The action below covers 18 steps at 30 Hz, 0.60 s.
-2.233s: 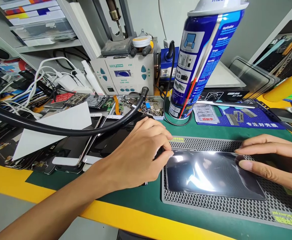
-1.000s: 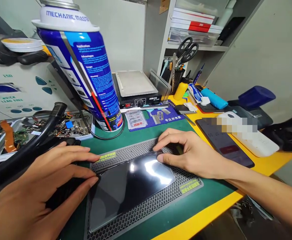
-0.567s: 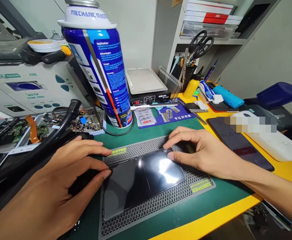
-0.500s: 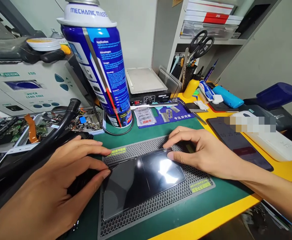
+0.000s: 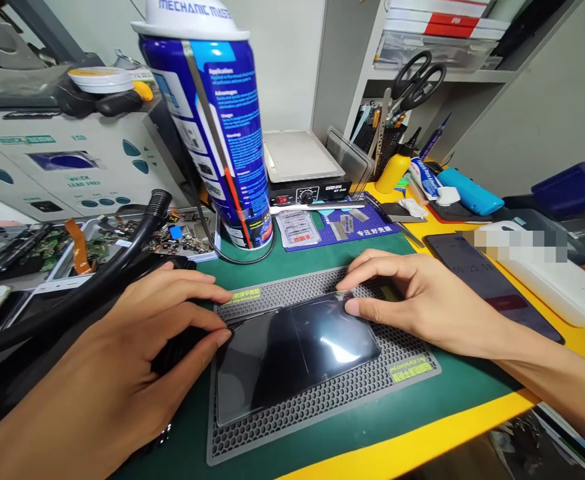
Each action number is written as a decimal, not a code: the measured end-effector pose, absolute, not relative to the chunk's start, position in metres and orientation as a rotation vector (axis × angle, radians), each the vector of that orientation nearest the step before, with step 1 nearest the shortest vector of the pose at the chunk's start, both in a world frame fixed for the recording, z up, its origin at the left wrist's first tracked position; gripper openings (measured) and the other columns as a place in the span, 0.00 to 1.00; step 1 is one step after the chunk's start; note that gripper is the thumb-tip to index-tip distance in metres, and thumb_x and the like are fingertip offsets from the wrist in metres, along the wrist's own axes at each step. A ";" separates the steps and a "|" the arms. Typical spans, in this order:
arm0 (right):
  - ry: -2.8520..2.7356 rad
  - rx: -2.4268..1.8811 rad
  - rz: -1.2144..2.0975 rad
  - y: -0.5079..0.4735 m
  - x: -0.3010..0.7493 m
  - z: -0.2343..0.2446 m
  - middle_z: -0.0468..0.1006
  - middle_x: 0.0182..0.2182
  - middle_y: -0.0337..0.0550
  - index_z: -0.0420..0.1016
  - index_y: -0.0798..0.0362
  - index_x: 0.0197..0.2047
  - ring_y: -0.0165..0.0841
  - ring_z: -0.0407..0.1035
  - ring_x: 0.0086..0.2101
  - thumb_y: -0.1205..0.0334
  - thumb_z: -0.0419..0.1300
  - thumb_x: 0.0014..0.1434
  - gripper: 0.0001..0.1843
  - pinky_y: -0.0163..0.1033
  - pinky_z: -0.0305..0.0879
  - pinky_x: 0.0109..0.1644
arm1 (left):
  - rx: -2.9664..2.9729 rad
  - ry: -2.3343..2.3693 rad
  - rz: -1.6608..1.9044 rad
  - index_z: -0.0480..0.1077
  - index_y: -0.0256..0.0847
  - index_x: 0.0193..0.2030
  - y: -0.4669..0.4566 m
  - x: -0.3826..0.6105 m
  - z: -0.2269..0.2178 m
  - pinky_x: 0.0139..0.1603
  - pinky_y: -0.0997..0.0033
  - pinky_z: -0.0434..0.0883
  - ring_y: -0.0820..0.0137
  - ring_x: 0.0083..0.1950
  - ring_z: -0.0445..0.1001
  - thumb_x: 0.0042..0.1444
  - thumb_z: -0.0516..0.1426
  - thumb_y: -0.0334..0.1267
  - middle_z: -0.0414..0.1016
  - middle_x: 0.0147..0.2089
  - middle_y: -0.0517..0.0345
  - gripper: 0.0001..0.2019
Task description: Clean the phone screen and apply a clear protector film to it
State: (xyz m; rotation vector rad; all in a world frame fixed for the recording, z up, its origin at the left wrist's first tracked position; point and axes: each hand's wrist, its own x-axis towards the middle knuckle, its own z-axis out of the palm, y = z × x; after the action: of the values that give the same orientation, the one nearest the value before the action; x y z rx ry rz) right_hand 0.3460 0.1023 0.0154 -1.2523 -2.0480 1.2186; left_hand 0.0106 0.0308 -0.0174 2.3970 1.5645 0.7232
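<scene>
Head view: on the desk (image 5: 372, 454) we see a gray honeycomb pad (image 5: 292, 407), bearing a dark glossy panel (image 5: 277, 360) between left hand (image 5: 137, 360) and right hand (image 5: 422, 300), long axis left to right, neither clearly nearer. The left pinches its far left corner; the right's thumb and forefinger, narrowly parted, touch its far right, grip unclear.

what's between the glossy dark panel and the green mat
A gray honeycomb pad, under the panel and on the mat, in the head view.

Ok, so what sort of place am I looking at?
Most likely an electronics repair bench: a control unit marked LEAD FREE, exposed circuit boards, and a glossy dark panel on a honeycomb pad.
</scene>
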 end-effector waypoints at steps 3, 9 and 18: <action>-2.082 -1.287 1.140 0.102 0.348 0.015 0.84 0.44 0.36 0.87 0.40 0.41 0.34 0.77 0.42 0.46 0.73 0.60 0.09 0.39 0.68 0.47 | 2.447 1.533 0.649 0.74 0.55 0.45 0.031 0.018 -0.003 0.67 0.71 0.64 0.69 0.65 0.68 0.69 0.59 0.45 0.75 0.59 0.69 0.03; -2.171 -1.314 0.976 0.105 0.352 0.008 0.85 0.45 0.34 0.86 0.34 0.42 0.37 0.80 0.39 0.40 0.72 0.59 0.12 0.38 0.73 0.40 | 2.324 1.532 0.601 0.74 0.51 0.39 0.028 0.023 0.010 0.69 0.57 0.66 0.65 0.64 0.70 0.71 0.56 0.42 0.77 0.56 0.64 0.08; -2.199 -1.338 0.921 0.104 0.352 0.009 0.85 0.44 0.33 0.87 0.34 0.42 0.37 0.81 0.39 0.39 0.71 0.58 0.13 0.38 0.75 0.39 | 2.303 1.537 0.592 0.73 0.50 0.39 0.027 0.021 0.010 0.66 0.58 0.69 0.65 0.64 0.69 0.71 0.56 0.42 0.76 0.57 0.63 0.08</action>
State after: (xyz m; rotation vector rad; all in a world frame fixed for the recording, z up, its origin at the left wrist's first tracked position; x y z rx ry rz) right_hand 0.3521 0.1043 0.0094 -1.3375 -2.1988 0.9211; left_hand 0.0208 0.0267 0.0101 2.3034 1.5367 0.5916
